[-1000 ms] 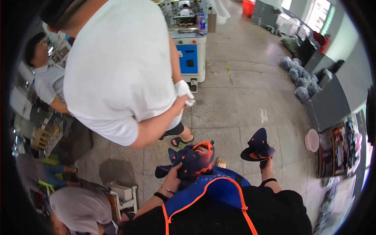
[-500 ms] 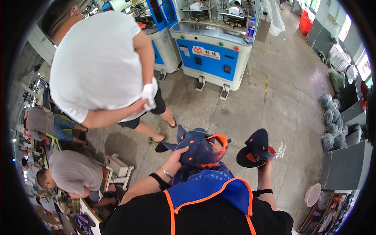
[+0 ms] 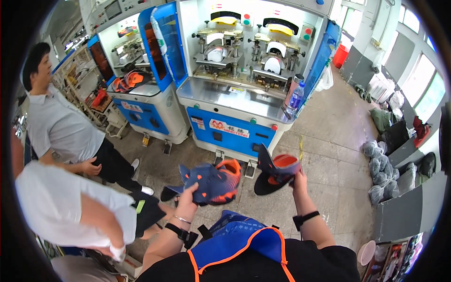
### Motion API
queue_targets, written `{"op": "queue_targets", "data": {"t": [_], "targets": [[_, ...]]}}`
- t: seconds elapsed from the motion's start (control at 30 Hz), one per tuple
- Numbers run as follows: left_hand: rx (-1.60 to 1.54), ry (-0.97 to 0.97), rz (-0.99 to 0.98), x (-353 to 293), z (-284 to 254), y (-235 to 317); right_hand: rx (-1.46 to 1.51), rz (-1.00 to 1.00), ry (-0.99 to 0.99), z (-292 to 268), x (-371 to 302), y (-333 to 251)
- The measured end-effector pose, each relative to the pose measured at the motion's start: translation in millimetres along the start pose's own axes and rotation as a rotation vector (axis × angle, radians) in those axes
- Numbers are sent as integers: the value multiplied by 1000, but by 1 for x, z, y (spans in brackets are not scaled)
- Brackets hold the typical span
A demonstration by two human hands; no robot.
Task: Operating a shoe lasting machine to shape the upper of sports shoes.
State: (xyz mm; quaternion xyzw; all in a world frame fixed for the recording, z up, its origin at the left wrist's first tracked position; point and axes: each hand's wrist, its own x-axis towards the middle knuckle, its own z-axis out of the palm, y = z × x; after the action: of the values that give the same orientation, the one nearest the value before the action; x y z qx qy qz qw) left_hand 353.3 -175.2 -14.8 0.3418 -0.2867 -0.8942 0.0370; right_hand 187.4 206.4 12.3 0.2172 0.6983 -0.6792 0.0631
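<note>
Navy-and-orange shoe uppers (image 3: pixel 209 183), seemingly more than one, sit bunched in the left hand (image 3: pixel 189 197), and I see the right hand (image 3: pixel 299 182) gripping a single upper (image 3: pixel 284 163) by one edge. Loose flaps jut beyond both grips: an edge-only hold could let a piece twist and drop to the floor (image 3: pixel 338 181) below. Left of the left grip, a white-shirted co-worker (image 3: pixel 51 202) stands near; an outward swing could mean a bump.

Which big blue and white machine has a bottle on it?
The right blue and white metal machine: a clear plastic bottle stands on it. The left machine bears orange pieces.
</note>
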Motion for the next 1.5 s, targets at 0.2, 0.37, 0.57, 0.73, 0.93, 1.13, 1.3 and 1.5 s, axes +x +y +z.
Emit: {"op": "queue_targets", "data": {"t": [0.2, 0.37, 0.57, 0.73, 0.93, 1.13, 1.3, 1.5], "targets": [[10, -89, 259, 190, 150, 152, -37, -185, 54, 151, 173, -152], [166, -41, 273, 354, 262, 227, -49, -82, 17, 225, 339, -181], [483, -138, 108, 499, 370, 286, 306, 457, -362, 287, 453, -232], [773, -96, 549, 592, 349, 277, 266, 148, -210, 313, 479, -225], [615, 43, 281, 574, 340, 314, -164, 20, 60, 299, 490, -191], [36, -101, 338, 535, 305, 375, -487, -315, 252, 285, 478, -148], [-174, -502, 324, 518, 294, 407, -828, -655, 491, 322, 402, -201], [-44, -659, 285, 496, 383, 416, -637, -1707, -450, 515, 332, -350]]}}
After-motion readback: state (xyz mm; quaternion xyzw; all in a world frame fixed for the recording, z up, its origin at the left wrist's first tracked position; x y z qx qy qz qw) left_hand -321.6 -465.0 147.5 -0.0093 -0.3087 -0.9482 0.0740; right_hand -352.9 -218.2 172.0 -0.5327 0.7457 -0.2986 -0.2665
